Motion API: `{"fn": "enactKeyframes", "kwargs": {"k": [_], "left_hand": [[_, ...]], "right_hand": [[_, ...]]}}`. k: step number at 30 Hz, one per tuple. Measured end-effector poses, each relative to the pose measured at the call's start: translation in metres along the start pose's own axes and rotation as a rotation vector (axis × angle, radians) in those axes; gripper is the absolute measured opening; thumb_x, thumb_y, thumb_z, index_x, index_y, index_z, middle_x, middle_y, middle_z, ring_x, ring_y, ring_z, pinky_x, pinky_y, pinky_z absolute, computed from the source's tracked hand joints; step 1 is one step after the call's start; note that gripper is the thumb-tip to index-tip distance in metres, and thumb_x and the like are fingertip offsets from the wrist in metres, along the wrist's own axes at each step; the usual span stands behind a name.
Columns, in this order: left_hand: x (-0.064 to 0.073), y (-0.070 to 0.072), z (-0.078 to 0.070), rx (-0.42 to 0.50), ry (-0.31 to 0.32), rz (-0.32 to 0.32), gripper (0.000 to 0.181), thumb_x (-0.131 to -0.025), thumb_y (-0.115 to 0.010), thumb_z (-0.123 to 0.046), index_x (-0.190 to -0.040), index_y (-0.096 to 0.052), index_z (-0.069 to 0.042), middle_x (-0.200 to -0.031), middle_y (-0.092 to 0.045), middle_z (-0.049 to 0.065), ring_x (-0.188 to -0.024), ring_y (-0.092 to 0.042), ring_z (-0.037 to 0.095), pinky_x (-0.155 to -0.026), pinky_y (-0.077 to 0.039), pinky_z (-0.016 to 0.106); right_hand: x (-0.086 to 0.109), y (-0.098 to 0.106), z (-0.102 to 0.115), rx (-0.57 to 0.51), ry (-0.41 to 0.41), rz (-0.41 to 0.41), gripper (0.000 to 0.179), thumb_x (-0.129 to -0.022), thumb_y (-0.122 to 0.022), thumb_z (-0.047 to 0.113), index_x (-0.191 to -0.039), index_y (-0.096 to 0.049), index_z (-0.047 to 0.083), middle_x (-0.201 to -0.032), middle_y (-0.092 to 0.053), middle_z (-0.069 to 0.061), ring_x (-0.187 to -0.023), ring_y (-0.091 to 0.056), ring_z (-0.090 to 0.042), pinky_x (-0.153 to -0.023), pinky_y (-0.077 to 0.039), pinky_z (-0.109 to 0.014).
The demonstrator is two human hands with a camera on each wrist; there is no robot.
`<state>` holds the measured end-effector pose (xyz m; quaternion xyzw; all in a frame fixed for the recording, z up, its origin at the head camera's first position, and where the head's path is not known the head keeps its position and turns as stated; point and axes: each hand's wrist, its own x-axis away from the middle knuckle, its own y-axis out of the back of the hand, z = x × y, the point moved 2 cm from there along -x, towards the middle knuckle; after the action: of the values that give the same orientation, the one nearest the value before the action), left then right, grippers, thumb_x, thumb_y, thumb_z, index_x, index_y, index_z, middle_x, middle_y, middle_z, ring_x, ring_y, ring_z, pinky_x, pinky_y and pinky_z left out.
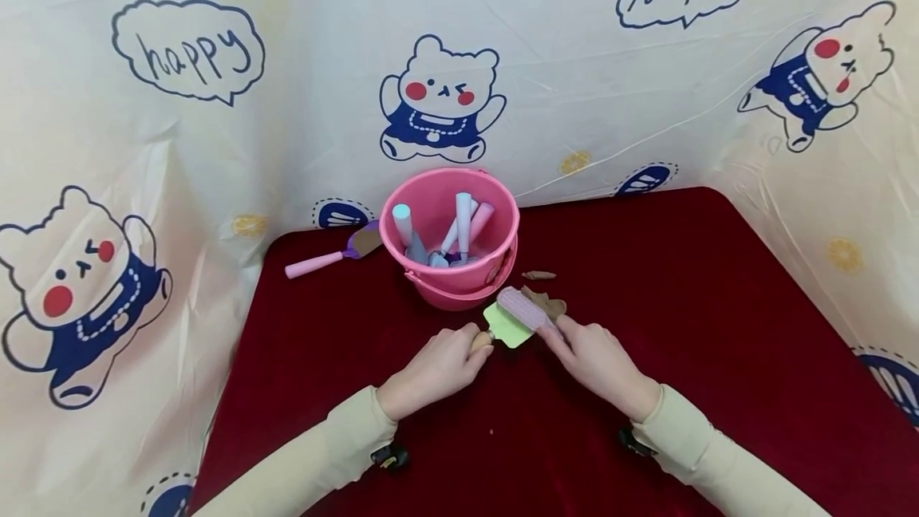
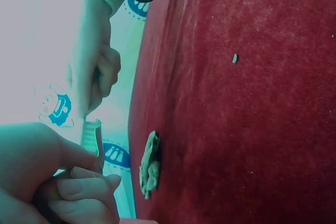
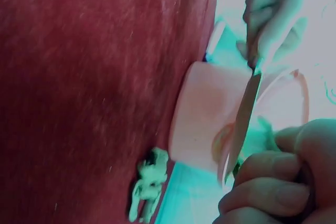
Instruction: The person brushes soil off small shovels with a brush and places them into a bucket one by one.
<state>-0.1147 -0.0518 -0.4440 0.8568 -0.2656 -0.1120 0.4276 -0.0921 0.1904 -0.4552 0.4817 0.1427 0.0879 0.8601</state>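
My left hand (image 1: 441, 361) grips the wooden handle (image 1: 483, 340) of a small shovel with a flat light-green blade (image 1: 510, 329). In my right hand (image 1: 599, 357) is a small lilac brush (image 1: 522, 308), its textured head lying over the shovel blade in the head view. Whether brush and blade touch, I cannot tell. Just beyond the brush lies a brown, clay-like lump (image 1: 551, 303), partly covered by it. The right wrist view shows the shovel blade (image 3: 245, 114) edge-on between both hands, above the table.
Behind the hands stands a pink bucket (image 1: 448, 294) with several pale-handled tools (image 1: 463, 222) inside. Left of it lies a pink-handled trowel (image 1: 316, 264), brown matter on its purple blade. A thin brown piece (image 1: 538, 275) lies right of the bucket on the dark red cloth (image 1: 682, 278).
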Motion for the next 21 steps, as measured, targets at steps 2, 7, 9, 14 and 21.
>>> {"fn": "enactKeyframes", "kwargs": {"k": [2, 7, 9, 14, 21], "left_hand": [[-0.001, -0.001, -0.001, -0.001, -0.005, 0.001, 0.03, -0.104, -0.063, -0.015, -0.08, -0.046, -0.009, -0.066, -0.036, -0.004, -0.052, -0.038, 0.008, -0.049, -0.034, 0.023], [-0.002, 0.0, -0.003, 0.012, 0.001, -0.01, 0.032, -0.104, -0.063, -0.016, -0.08, -0.043, -0.011, -0.067, -0.036, -0.004, -0.052, -0.038, 0.007, -0.05, -0.033, 0.023], [-0.002, 0.002, -0.003, 0.015, 0.006, -0.019, 0.034, -0.105, -0.063, -0.016, -0.078, -0.042, -0.011, -0.067, -0.036, -0.004, -0.052, -0.037, 0.007, -0.05, -0.033, 0.023], [0.0, 0.001, -0.002, 0.006, 0.008, -0.036, 0.036, -0.104, -0.062, -0.015, -0.076, -0.04, -0.012, -0.066, -0.035, -0.003, -0.052, -0.037, 0.007, -0.05, -0.035, 0.024], [-0.003, 0.0, -0.003, 0.032, 0.029, -0.026, 0.039, -0.105, -0.061, -0.016, -0.074, -0.037, -0.015, -0.067, -0.036, -0.003, -0.052, -0.036, 0.007, -0.049, -0.031, 0.023]], "right_hand": [[0.0, -0.003, 0.005, -0.019, 0.029, 0.041, 0.029, -0.106, -0.061, 0.032, -0.083, -0.055, 0.015, -0.057, -0.037, 0.012, -0.045, -0.031, 0.001, -0.041, -0.033, -0.022], [-0.002, -0.003, 0.008, 0.003, 0.041, 0.045, 0.026, -0.106, -0.062, 0.033, -0.087, -0.059, 0.015, -0.056, -0.039, 0.012, -0.045, -0.031, 0.0, -0.041, -0.033, -0.021], [-0.003, 0.0, 0.005, 0.027, 0.02, 0.012, 0.027, -0.105, -0.063, 0.031, -0.084, -0.056, 0.015, -0.056, -0.037, 0.01, -0.045, -0.031, -0.002, -0.041, -0.032, -0.023], [-0.006, 0.004, -0.001, 0.044, -0.021, -0.033, 0.032, -0.106, -0.063, 0.028, -0.08, -0.05, 0.015, -0.056, -0.034, 0.009, -0.044, -0.031, -0.005, -0.04, -0.032, -0.025], [-0.005, -0.003, 0.008, -0.018, 0.038, 0.031, 0.023, -0.105, -0.063, 0.031, -0.09, -0.062, 0.013, -0.055, -0.039, 0.012, -0.044, -0.03, 0.001, -0.04, -0.031, -0.021]]}}
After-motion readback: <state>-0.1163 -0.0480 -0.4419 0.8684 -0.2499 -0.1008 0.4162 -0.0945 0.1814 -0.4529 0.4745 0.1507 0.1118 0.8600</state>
